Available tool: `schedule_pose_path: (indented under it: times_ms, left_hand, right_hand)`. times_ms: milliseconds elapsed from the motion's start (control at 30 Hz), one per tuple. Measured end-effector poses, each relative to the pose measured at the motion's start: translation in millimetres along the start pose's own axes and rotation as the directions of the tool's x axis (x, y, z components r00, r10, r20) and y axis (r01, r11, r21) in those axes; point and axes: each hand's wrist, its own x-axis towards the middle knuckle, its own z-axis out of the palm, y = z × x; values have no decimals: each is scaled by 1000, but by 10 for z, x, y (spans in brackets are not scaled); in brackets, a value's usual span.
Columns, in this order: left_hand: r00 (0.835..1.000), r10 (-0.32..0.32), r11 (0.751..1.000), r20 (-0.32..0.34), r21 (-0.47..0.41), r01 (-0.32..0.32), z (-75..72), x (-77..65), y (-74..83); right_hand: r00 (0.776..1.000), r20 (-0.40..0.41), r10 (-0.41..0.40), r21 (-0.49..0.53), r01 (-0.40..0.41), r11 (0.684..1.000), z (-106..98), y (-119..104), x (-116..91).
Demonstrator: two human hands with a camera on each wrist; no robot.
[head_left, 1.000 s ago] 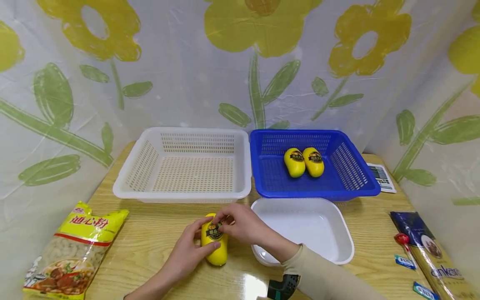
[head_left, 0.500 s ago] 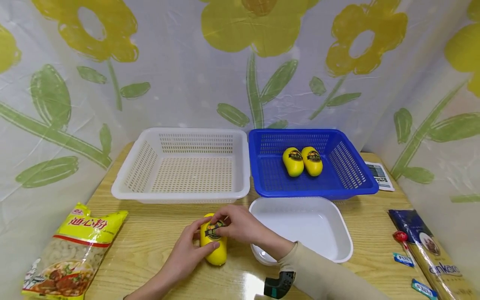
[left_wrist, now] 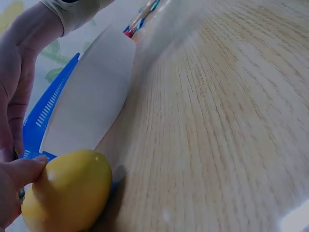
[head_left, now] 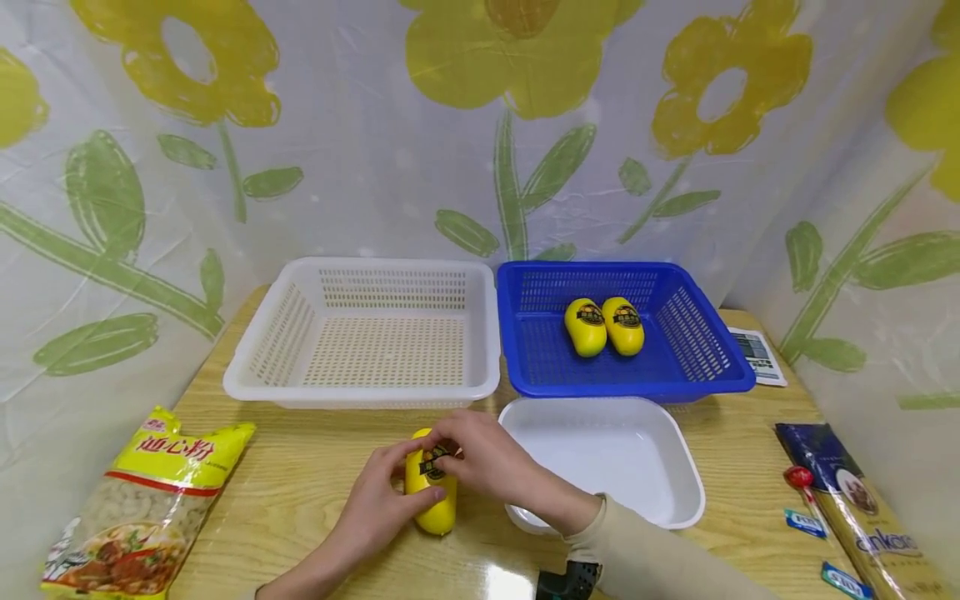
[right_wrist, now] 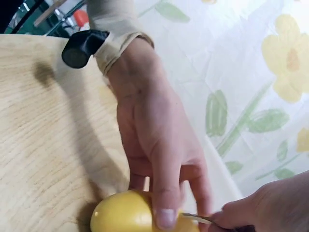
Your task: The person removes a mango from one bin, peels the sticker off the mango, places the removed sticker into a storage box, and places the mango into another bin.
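A yellow mango (head_left: 437,515) with a black printed label (head_left: 431,464) lies on the wooden table, label up. My left hand (head_left: 381,493) grips it from the left, thumb along its near side and fingers toward its far end. From the right, my right hand (head_left: 486,454) reaches over the fruit and pinches the label at its right edge. In the right wrist view a thin lifted edge of the label (right_wrist: 200,219) shows at the right hand's fingers (right_wrist: 258,208). The left wrist view shows the mango's smooth end (left_wrist: 77,193) beside the left thumb; the label is hidden there.
Behind the hands stand a white basket (head_left: 360,393) and a blue basket (head_left: 630,388) with two labelled mangoes (head_left: 604,327). A white tray (head_left: 600,467) is close to the right forearm. A pasta bag (head_left: 150,508) lies left; a long packet (head_left: 855,500) and red lollipop (head_left: 799,477) lie right.
The right fingers have shifted slightly over the label, covering more of its right side. The left hand keeps its grip, and the mango stays in nearly the same place.
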Motion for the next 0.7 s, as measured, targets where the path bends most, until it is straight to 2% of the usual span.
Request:
schedule_pose_path:
  times_ms: [100, 167, 233, 300, 433, 600, 700]
  left_hand:
    - [999, -52, 998, 7, -23, 52, -17, -1, -4]
    - [996, -87, 995, 13, -53, 88, -32, -4, -16]
    - [994, -110, 990, 23, -82, 112, -49, -7, -31]
    - [993, -115, 988, 34, -99, 117, -62, -11, -41]
    - [993, -104, 986, 48, -126, 109, -77, -11, -41]
    - [992, -113, 984, 59, -129, 120, -92, -4, -35]
    - [991, -116, 985, 67, -123, 124, -91, 6, -45]
  right_hand:
    - [997, -78, -28, 15, 29, 999, -182, -22, -59]
    - [993, -119, -20, 70, 29, 997, -354, -12, -107]
    - [992, -126, 1, 162, 20, 987, -518, 28, -166]
    - [993, -111, 34, 236, -7, 972, -636, 95, -239]
    - [987, -71, 142, 330, -111, 937, -774, 303, -399]
    - [959, -2, 282, 426, -254, 868, -862, 633, -589]
    - [943, 33, 330, 426, -312, 849, -899, 818, -703]
